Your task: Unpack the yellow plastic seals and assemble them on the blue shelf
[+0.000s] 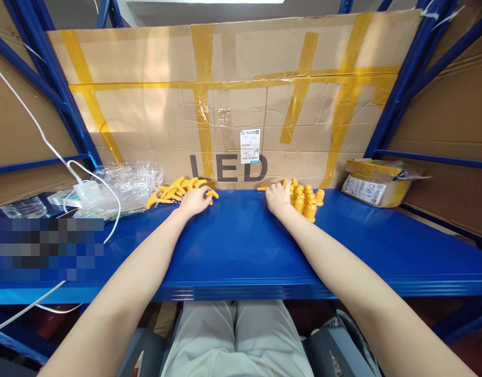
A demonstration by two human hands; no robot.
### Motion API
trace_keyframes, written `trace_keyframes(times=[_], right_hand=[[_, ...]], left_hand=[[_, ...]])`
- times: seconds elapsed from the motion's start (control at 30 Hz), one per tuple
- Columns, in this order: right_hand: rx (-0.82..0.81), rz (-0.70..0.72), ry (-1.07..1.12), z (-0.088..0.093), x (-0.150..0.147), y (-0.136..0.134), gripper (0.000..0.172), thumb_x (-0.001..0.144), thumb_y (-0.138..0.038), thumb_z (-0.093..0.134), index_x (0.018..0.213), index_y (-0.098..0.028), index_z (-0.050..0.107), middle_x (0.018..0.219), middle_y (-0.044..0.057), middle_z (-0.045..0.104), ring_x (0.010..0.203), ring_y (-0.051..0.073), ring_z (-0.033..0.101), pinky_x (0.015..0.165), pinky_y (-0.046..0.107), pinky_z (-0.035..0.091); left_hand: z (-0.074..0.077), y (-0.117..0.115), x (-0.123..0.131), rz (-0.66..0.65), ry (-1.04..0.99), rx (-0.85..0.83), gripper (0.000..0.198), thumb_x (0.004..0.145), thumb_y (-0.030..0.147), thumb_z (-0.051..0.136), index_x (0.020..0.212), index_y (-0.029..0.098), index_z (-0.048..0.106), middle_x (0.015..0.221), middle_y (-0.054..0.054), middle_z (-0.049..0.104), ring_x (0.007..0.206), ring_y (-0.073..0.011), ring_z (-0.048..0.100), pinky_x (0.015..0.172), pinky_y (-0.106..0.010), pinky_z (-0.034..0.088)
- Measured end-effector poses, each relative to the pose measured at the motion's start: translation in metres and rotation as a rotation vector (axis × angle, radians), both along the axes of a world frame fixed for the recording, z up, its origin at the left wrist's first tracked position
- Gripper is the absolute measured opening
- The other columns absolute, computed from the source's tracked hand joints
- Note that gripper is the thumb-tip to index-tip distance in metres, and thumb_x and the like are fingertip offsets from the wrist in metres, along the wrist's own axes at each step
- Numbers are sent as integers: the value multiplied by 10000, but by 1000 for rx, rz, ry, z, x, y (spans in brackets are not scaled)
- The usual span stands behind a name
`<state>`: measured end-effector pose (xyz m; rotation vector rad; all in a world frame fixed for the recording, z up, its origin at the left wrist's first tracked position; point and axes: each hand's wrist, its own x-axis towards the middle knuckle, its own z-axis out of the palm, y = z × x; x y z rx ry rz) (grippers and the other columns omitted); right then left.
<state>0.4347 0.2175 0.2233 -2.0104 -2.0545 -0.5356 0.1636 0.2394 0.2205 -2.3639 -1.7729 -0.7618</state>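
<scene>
On the far left part of the blue shelf lies a heap of orange branched plastic pieces (pixel 174 189), with small chain-like bits among them. My left hand (pixel 195 202) is at the heap's right end, its fingers curled closed on one orange branched piece (pixel 213 194). To the right, several orange plastic figures (pixel 303 199) stand grouped in rows. My right hand (pixel 278 199) is at the left side of this group, fingers bent closed. A thin orange piece (pixel 261 188) sticks out to the left of these fingers; the hand hides the rest of it.
Behind stands a large taped cardboard sheet (pixel 166 125) marked LED. A small open carton (pixel 376 183) sits at right. Clear plastic wrap (pixel 131 180), a white charger (pixel 88 193) and its cable occupy the left. The blue shelf (pixel 241 251) ends just above my lap.
</scene>
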Motion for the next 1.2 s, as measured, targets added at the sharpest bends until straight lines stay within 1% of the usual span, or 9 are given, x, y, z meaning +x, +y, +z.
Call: trace_keyframes(times=[0.13,0.23,0.33,0.57,0.7,0.8,0.9,1.1,1.2], right_hand=[[79,-73,1,27,8,-15,352,885,-56,390,1126,-97,643,1152,218,637,1127,322,547,955,499,328],[7,-175,78,46,18,-23,292,870,-73,455,1080,-94,656,1056,217,673,1040,307,618,896,449,368],[-104,-218,102,54,22,-26,248,863,-128,535,1065,-119,677,1060,220,681,1074,332,621,907,475,365],[-294,-174,145,49,13,-26,137,806,-175,681,933,-163,732,1062,187,698,1164,384,565,969,590,291],[-317,-126,100,49,6,-33,184,788,-169,709,964,-117,721,1069,211,688,1152,384,575,973,552,350],[-376,12,88,48,0,-37,191,846,-252,661,979,-119,697,1004,176,705,1050,320,641,889,411,452],[-383,184,167,43,-9,-37,235,893,-354,609,978,-142,664,958,126,712,923,239,675,758,286,473],[-334,354,283,23,-24,-31,249,844,-380,670,952,-175,578,964,64,700,828,168,655,642,224,431],[-421,404,329,15,-28,-29,278,804,-389,704,928,-192,552,871,27,693,703,143,642,589,222,422]], left_hand=[[0,5,-5,58,-7,78,389,851,279,427,1162,194,645,1152,-91,681,1090,-258,605,971,-401,458],[-1,10,-13,128,15,110,411,798,180,450,1153,212,655,1240,-110,629,1221,-300,513,1039,-479,398],[-4,13,-23,227,41,35,449,760,172,509,1186,238,631,1299,-140,575,1269,-364,445,1012,-572,384],[-5,12,-31,250,20,-30,383,842,223,438,1173,265,626,1338,-123,533,1268,-352,436,988,-569,391],[-3,11,-30,264,33,-22,385,849,210,420,1161,244,643,1277,-134,585,1250,-343,456,978,-559,409],[-1,10,-28,286,45,-41,401,846,219,425,1178,245,649,1278,-117,599,1272,-338,443,1001,-543,404],[-1,11,-28,291,43,-64,447,842,237,430,1244,239,625,1345,-107,569,1320,-346,401,1035,-553,377],[-6,16,-30,219,-12,-106,532,855,188,410,1367,277,525,1494,-72,436,1407,-342,305,1084,-663,249],[-7,19,-31,223,-87,-46,531,798,127,491,1301,265,587,1433,-96,504,1369,-356,369,1083,-666,257]])
